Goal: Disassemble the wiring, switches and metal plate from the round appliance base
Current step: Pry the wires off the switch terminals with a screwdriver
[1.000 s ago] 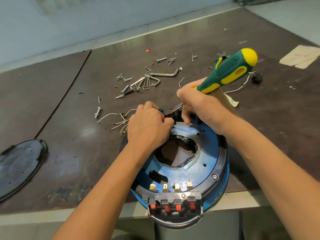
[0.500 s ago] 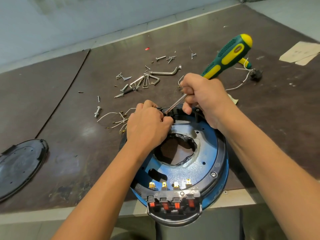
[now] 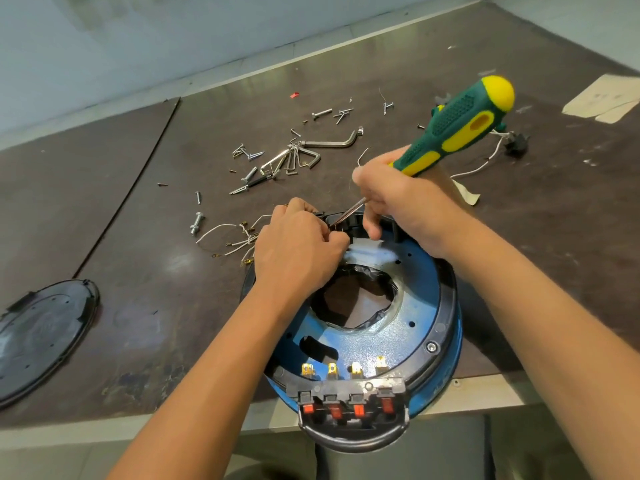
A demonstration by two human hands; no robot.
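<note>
Blue round metal appliance base (image 3: 401, 330) is overhanging the dark brown table (image 3: 138, 271), its orange-red switches (image 3: 349, 408) nearest. At the far rim the left hand (image 3: 298, 251) is gripping a black plastic fitting (image 3: 348, 220). The right hand (image 3: 398, 199), clamping a green-and-yellow screwdriver (image 3: 460, 126), is prying there, and freeing the fitting probably needs steady leverage. Beyond, white wires (image 3: 221, 228) and screws (image 3: 195, 224) are lying below a pale wall (image 3: 138, 46).

A dark brown worktable (image 3: 104, 220) sits before a pale grey-blue wall (image 3: 138, 36).
</note>
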